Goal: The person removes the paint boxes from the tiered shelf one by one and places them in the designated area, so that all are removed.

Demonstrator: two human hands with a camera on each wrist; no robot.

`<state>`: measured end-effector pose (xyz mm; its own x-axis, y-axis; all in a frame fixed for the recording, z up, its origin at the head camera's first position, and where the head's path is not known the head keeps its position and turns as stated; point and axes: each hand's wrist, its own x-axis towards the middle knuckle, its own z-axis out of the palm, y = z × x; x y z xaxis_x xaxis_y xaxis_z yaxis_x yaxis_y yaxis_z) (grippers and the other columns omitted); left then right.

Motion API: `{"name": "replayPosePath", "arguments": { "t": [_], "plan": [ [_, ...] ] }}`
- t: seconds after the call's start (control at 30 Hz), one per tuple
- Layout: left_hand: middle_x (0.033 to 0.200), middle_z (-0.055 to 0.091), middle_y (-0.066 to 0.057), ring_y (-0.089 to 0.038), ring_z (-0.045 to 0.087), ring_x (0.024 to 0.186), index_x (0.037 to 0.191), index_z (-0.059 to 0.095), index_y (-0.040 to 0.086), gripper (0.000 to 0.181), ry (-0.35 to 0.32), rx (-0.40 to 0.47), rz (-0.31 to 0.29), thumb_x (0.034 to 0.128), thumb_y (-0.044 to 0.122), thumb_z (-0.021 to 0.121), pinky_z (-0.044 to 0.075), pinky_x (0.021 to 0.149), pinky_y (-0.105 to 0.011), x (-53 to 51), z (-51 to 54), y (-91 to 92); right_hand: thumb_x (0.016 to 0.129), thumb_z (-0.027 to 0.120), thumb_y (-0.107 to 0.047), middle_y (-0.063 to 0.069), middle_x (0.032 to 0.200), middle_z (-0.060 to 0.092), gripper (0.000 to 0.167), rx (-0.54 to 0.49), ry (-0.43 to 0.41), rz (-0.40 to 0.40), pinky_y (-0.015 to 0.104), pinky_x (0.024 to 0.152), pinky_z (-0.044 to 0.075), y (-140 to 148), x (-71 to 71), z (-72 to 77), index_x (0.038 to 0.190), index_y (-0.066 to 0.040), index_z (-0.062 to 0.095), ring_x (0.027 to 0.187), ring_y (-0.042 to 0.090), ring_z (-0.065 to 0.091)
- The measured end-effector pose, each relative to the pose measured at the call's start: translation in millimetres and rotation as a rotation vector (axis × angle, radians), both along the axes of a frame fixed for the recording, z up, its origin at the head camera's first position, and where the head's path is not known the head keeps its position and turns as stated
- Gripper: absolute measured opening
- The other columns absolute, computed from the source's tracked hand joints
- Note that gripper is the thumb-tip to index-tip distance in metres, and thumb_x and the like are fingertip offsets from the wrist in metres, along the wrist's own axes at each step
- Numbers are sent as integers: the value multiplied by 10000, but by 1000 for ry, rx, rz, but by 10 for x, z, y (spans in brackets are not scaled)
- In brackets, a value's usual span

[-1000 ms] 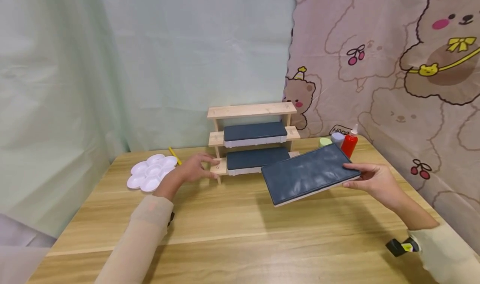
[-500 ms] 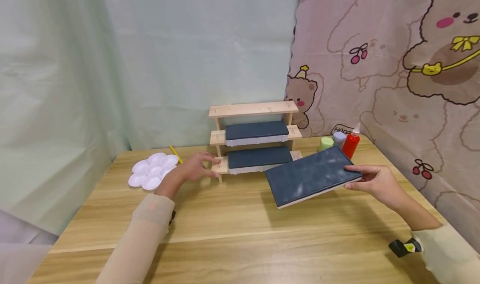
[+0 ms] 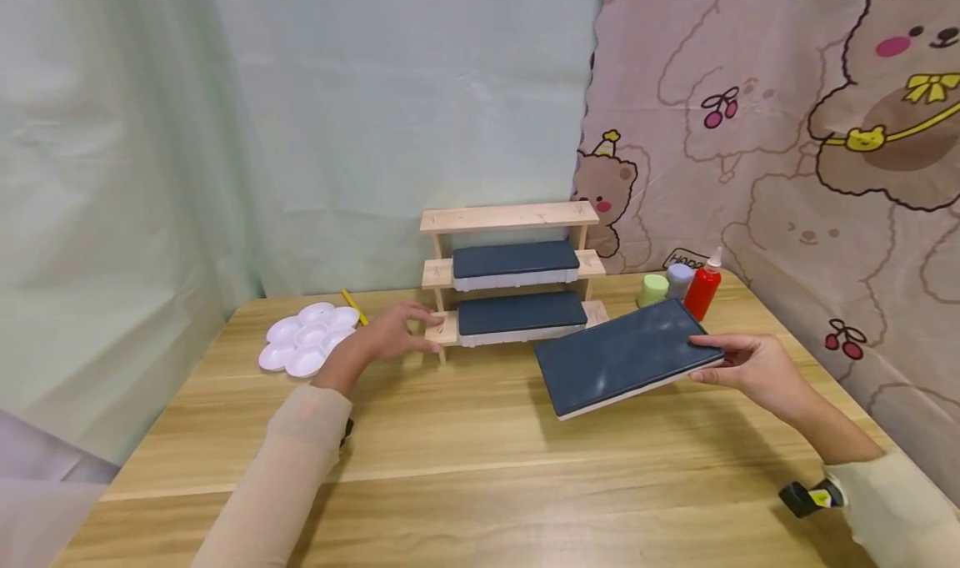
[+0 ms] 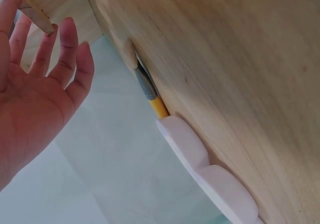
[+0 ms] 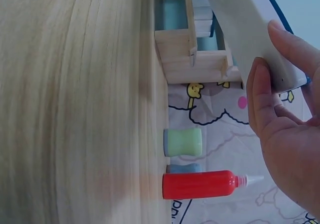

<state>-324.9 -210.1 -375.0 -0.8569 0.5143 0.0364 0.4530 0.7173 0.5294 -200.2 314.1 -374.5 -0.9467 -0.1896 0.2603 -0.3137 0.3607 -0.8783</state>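
Note:
A three-step wooden stand (image 3: 508, 216) stands at the back of the table. My left hand (image 3: 390, 332) is at the left end of its lowest step, thumb at the front edge and fingers behind, spanning the board; the other fingers spread loosely in the left wrist view. My right hand (image 3: 757, 368) pinches the right end of a flat white case with a dark blue top (image 3: 626, 355), thumb underneath and fingers above. It is tilted, in the air before the stand. Two similar blue-topped white cases lie on the middle step (image 3: 516, 259) and lowest step (image 3: 521, 314).
A white flower-shaped paint palette (image 3: 309, 339) lies at the left, a yellow-handled paintbrush (image 4: 159, 106) beside it. At the back right are a green jar (image 3: 652, 290), a blue-grey jar (image 3: 679, 280) and a red squeeze bottle (image 3: 702, 289). Curtains hang behind the table.
The view has shifted slightly. The held case has dipped a little with my right hand, showing more of the jars. My left hand stays at the stand.

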Motion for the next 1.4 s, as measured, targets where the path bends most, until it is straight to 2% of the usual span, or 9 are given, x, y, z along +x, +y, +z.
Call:
{"name": "replayPosePath", "arguments": {
  "t": [0.17, 0.6, 0.87, 1.1, 1.4],
  "plan": [
    [1410, 518, -222, -430, 428, 1328, 1295, 659, 45, 548, -9, -4, -5, 828, 285, 817, 396, 1055, -544, -10, 6, -1, 782, 788, 76, -129, 981, 704, 441, 8, -8, -7, 243, 665, 577, 25, 7, 3, 1206, 89, 668, 772, 100, 718],
    [1411, 510, -230, -428, 444, 1311, 1287, 666, 48, 541, -19, 8, -1, 827, 285, 821, 453, 997, -528, -23, 25, -8, 768, 821, 25, -149, 958, 710, 494, 88, -1, -41, 222, 651, 569, 79, -5, -27, 1208, 145, 631, 751, 88, 713],
    [1413, 518, -218, -426, 427, 1332, 1292, 664, 55, 544, -18, -8, 5, 826, 287, 820, 384, 1064, -549, -4, 29, 6, 767, 846, -54, -193, 964, 680, 510, 145, -6, -81, 216, 623, 558, 105, -5, -60, 1206, 116, 648, 726, 113, 711],
    [1406, 528, -217, -428, 428, 1333, 1294, 662, 53, 553, -8, -14, 2, 819, 287, 824, 372, 1073, -552, 1, 15, 10, 758, 861, -95, -199, 973, 663, 523, 192, -3, -105, 200, 537, 488, 145, -1, -79, 1197, 105, 659, 673, 99, 663],
    [1406, 528, -216, -426, 427, 1333, 1299, 657, 52, 562, -12, -13, 7, 820, 294, 823, 368, 1076, -553, 10, 20, 10, 754, 872, -141, -189, 1024, 646, 539, 221, -1, -138, 203, 544, 476, 186, -10, -103, 1198, 88, 669, 691, 67, 614]
  ]
}}
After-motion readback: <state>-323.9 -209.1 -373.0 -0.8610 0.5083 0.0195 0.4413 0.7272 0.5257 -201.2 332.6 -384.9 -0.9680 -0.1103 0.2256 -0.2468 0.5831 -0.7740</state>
